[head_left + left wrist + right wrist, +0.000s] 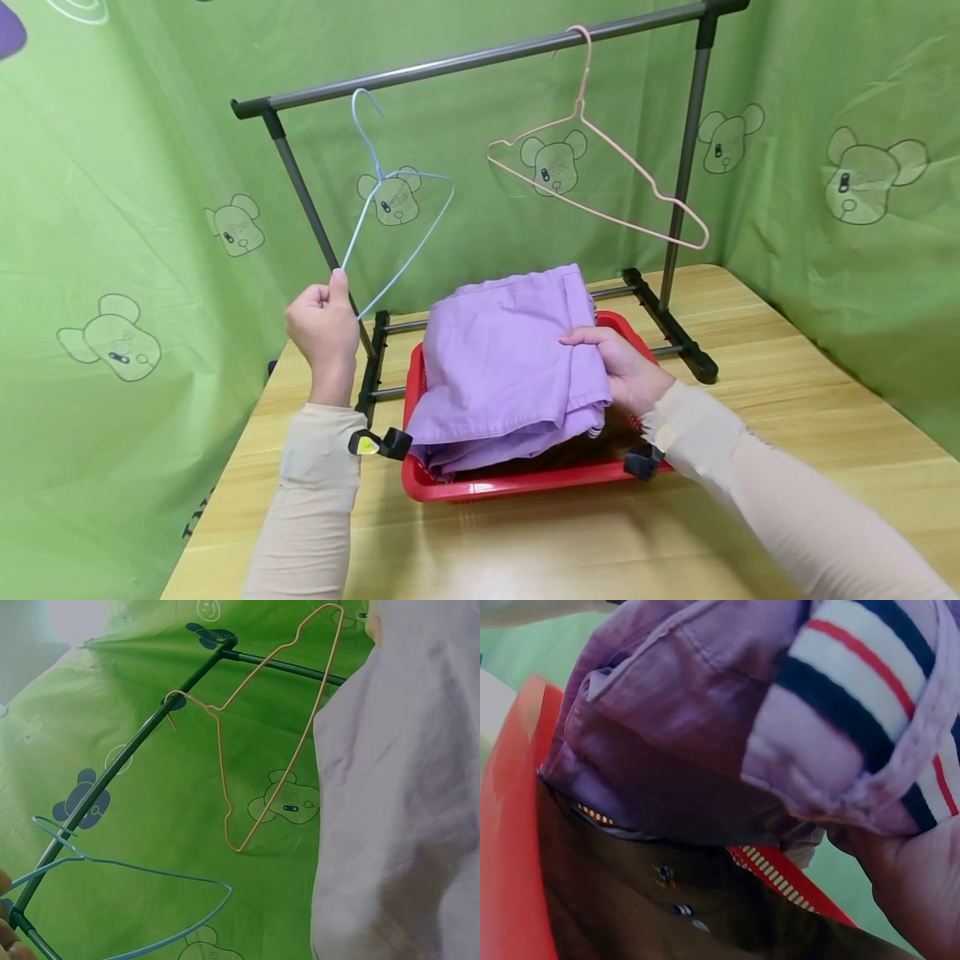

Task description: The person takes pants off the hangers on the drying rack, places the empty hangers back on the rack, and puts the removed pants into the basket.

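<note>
My left hand grips the lower left end of a light blue wire hanger, whose hook overlaps the left part of the rack's rail. My right hand holds the right edge of a folded purple garment, thumb on top and the other fingers hidden beneath. The garment is lifted over a red plastic basket. In the right wrist view, a striped navy, white and red trim shows on it. A dark brown garment with small patches lies in the basket below.
A grey metal garment rack stands on the wooden table behind the basket. From the right part of its rail hangs a pink wire hanger. Green patterned cloth surrounds the table at the back and sides.
</note>
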A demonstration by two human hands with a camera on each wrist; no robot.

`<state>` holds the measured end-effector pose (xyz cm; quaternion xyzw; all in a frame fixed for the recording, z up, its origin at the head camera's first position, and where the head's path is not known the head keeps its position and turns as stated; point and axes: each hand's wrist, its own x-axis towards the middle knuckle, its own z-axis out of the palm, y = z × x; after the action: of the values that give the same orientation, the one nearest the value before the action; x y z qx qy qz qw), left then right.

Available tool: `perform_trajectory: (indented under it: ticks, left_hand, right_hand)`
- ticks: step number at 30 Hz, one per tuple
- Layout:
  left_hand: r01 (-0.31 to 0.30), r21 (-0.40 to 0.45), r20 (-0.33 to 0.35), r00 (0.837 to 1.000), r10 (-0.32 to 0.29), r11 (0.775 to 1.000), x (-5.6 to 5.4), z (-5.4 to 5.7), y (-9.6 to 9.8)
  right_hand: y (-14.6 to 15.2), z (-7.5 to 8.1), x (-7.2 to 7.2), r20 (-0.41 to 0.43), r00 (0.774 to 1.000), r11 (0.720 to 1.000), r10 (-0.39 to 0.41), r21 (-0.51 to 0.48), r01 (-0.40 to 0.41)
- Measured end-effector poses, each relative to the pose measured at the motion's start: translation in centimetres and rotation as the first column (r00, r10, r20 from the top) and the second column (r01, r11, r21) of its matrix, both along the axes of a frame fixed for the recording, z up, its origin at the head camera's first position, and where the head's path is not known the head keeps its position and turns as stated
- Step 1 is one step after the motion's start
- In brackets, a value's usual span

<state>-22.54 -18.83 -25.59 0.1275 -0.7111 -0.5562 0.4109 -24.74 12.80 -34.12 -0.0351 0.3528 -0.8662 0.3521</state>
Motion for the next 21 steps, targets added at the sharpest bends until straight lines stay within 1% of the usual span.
perform_trajectory:
  ticks: [5,9,12,21]
  left_hand:
    - [-0.013,-0.015,-0.027,1.000,0.012,1.000,-0.1,0.3,0.1]
    - [-0.018,-0.019,-0.042,0.999,0.017,1.000,-0.2,0.6,0.3]
    - [-0.018,-0.014,-0.043,0.999,0.017,1.000,-0.4,0.8,0.3]
    - [-0.021,-0.005,-0.039,0.999,0.021,1.000,-0.8,1.5,0.6]
  right_hand:
    - [0.8,-0.1,-0.2,-0.014,1.000,0.999,-0.007,0.043,0.007]
    - [1.4,-0.3,-0.4,-0.016,1.000,0.998,-0.004,0.056,0.005]
    - [1.8,-0.4,-0.6,-0.009,1.000,0.999,0.004,0.053,-0.003]
    - [3.0,-0.8,-0.8,-0.013,1.000,0.995,0.009,0.101,-0.008]
